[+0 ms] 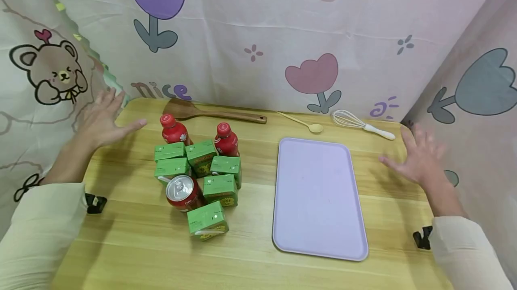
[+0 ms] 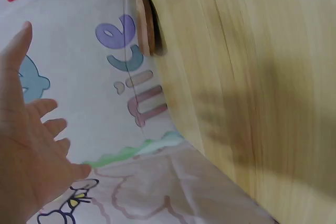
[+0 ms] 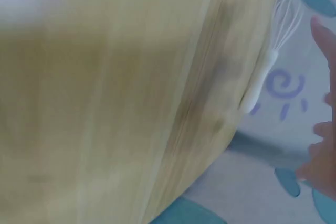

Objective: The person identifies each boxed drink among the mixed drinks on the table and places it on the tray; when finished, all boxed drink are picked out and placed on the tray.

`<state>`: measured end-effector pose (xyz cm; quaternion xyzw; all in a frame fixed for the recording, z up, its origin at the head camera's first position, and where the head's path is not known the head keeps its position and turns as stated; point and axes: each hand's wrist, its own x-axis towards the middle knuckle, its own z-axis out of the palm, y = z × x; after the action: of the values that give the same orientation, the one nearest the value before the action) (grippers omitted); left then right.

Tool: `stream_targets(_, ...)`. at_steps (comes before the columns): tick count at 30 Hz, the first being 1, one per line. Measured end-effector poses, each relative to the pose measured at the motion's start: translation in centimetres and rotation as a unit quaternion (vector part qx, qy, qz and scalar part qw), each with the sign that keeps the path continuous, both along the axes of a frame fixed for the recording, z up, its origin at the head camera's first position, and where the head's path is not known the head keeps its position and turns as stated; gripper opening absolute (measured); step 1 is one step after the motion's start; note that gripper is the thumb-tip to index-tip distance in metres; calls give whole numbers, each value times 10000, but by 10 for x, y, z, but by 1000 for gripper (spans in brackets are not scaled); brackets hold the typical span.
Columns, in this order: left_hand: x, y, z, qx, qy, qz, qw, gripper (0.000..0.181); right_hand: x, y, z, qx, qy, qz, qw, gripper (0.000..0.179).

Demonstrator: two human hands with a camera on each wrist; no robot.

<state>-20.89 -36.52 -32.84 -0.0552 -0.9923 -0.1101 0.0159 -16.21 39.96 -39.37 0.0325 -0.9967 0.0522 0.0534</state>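
Note:
My left hand (image 1: 104, 119) is spread over the table's left edge, holding nothing, left of the red bottles. Over the right edge my right hand (image 1: 420, 155) is likewise spread and holds nothing, near the white whisk (image 1: 363, 124). Between them, left of centre, stand several green drink cartons (image 1: 220, 186) in a cluster. A red soda can (image 1: 185, 193) stands among the cartons. Two red bottles, one at the left (image 1: 175, 130) and one at the right (image 1: 227, 141), stand behind them. To the right lies a lavender tray (image 1: 319, 200) with nothing on it.
A wooden spatula (image 1: 218, 112) lies along the back edge of the wooden table (image 1: 141, 245). Beside it are a small yellow spoon (image 1: 311, 126) and the whisk. Printed curtains (image 1: 250, 25) hang close behind and at both sides.

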Motion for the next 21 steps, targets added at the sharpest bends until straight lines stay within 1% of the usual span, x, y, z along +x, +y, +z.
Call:
stream_targets(2,2,5,1,323,-254,-135,9991,94,7,-7,-1,-173,-17,133,9998,103)
stream_targets(5,8,12,3,752,-658,-260,9946,92,19,-18,-4,-569,-129,302,9978,96)
stream_targets(7,13,16,4,809,-870,-270,9925,90,28,-25,-5,-862,-317,355,9951,93)
stream_targets(10,20,23,2,840,-1084,-341,9900,82,43,-36,-5,-1267,-726,364,9886,91)
stream_targets(12,26,28,-1,934,-1184,-425,9877,77,54,-44,-5,-1452,-954,355,9842,87)
stream_targets(15,33,33,-7,1290,-1225,-666,9818,68,69,-55,-5,-1696,-1112,409,9784,76)
stream_targets(18,40,37,-13,1585,-1194,-928,9757,57,81,-65,-8,-1951,-1065,573,9733,60)
stream_targets(21,44,39,-16,1719,-1224,-1091,9714,48,91,-72,-13,-2181,-844,672,9700,47)
